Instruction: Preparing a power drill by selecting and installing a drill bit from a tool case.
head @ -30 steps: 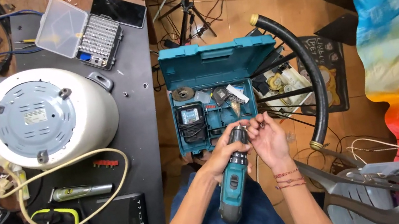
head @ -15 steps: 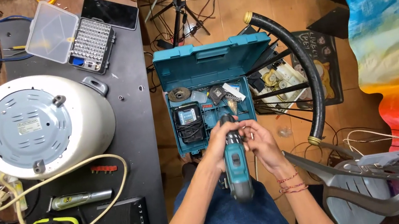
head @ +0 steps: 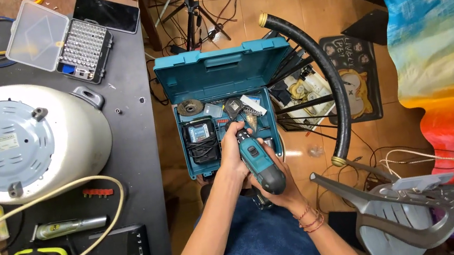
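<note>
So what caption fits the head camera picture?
Two hands hold a teal cordless drill over its open tool case.

Both forearms are bare from the elbow down; no sleeve shows anywhere on them. The left hand (head: 230,160) wears no ring, watch or glove. The right hand (head: 282,190) is likewise ungloved, and its wrist carries a small stack of thin bracelets (head: 308,218): several narrow reddish-brown cords or bands lying close together, one just behind the other, circling the wrist. Fingernails are too small to make out. Below the arms the lap is covered by dark blue cloth (head: 263,248), plain and without visible pattern, seams or pockets in this view.
</note>
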